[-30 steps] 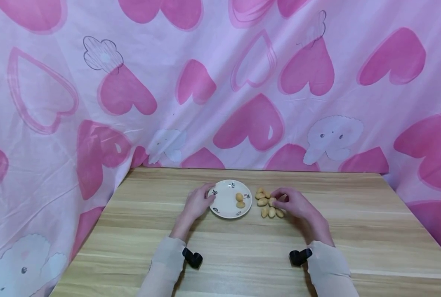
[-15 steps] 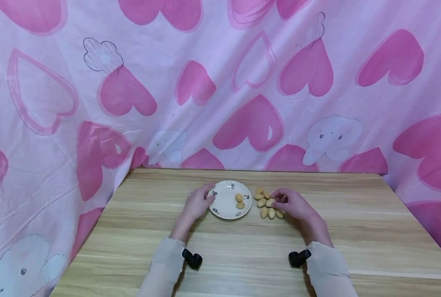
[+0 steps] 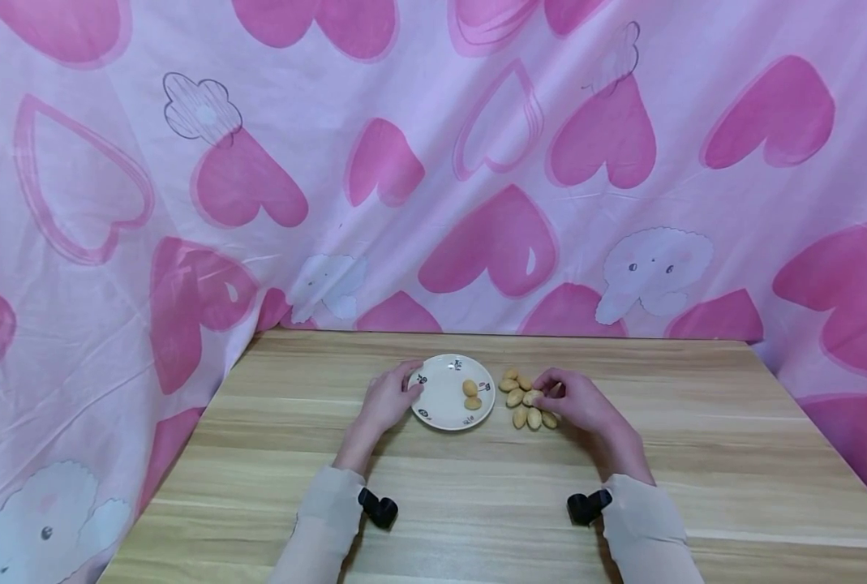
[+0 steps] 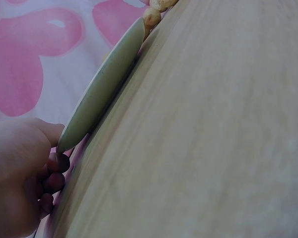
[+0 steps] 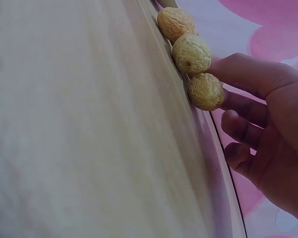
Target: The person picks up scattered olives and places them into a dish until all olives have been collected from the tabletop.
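Observation:
A small white plate (image 3: 444,401) with dark printed motifs lies on the wooden table. My left hand (image 3: 389,397) grips its left rim; the left wrist view shows the thumb over the edge and curled fingers below. Two wrinkled, oval tan fruits (image 3: 471,395) sit on the plate's right side. Just right of it, several more such fruits (image 3: 515,397) lie in a loose cluster. At the cluster's right side, my right hand (image 3: 579,397) pinches one tan fruit (image 3: 531,397) between thumb and forefinger. The right wrist view hides those fingertips behind the nearer fruits (image 5: 205,91).
The wooden table (image 3: 477,503) extends in front of the plate and to both sides. A pink curtain (image 3: 433,243) with hearts hangs along its back edge. A black wrist camera (image 3: 379,509) is on the left sleeve, another black camera (image 3: 589,508) on the right.
Under my right fingertips the fruit has turned and shifted slightly left since one second ago. My left hand, the plate and its two fruits look the same.

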Demonstrator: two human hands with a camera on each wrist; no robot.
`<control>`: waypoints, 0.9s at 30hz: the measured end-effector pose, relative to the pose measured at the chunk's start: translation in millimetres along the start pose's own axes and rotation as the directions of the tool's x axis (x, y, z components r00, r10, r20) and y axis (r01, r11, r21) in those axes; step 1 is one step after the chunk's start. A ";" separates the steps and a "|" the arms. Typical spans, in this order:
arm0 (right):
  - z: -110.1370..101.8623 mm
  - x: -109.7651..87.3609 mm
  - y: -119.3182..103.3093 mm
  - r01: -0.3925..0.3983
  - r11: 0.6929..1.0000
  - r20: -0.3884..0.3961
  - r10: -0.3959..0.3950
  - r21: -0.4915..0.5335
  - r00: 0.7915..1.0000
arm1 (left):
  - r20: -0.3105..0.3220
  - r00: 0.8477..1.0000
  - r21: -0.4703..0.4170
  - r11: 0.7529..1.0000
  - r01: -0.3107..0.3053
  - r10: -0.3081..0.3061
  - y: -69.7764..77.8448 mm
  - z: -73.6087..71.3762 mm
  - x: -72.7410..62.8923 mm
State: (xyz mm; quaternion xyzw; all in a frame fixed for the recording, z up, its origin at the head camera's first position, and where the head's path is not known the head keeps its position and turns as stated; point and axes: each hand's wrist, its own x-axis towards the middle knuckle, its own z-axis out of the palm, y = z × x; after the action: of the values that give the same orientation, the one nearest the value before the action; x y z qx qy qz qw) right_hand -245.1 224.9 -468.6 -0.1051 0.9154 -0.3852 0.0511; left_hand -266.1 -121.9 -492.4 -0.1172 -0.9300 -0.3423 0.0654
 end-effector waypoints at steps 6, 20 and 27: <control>-3.3 -2.4 -5.0 -0.027 1.000 -0.006 0.027 0.001 1.000 | -0.037 0.998 0.015 0.999 -0.048 0.048 0.2 1.7 -0.4; -6.4 -4.7 -28.5 0.025 0.999 -0.021 -0.026 -0.039 0.999 | 0.010 1.000 -0.008 1.000 0.017 -0.017 3.6 -1.0 1.9; 1.6 -1.0 -34.8 0.060 0.998 0.000 -0.060 -0.015 0.998 | 0.010 1.000 -0.017 1.000 0.023 -0.023 2.7 -2.3 0.5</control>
State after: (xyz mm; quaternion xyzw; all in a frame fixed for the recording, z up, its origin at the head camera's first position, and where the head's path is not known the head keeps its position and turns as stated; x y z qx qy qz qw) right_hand -238.5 200.2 -444.9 -0.1329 0.9147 -0.3796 0.0386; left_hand -265.8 -121.3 -488.8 -0.1090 -0.9286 -0.3502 0.0558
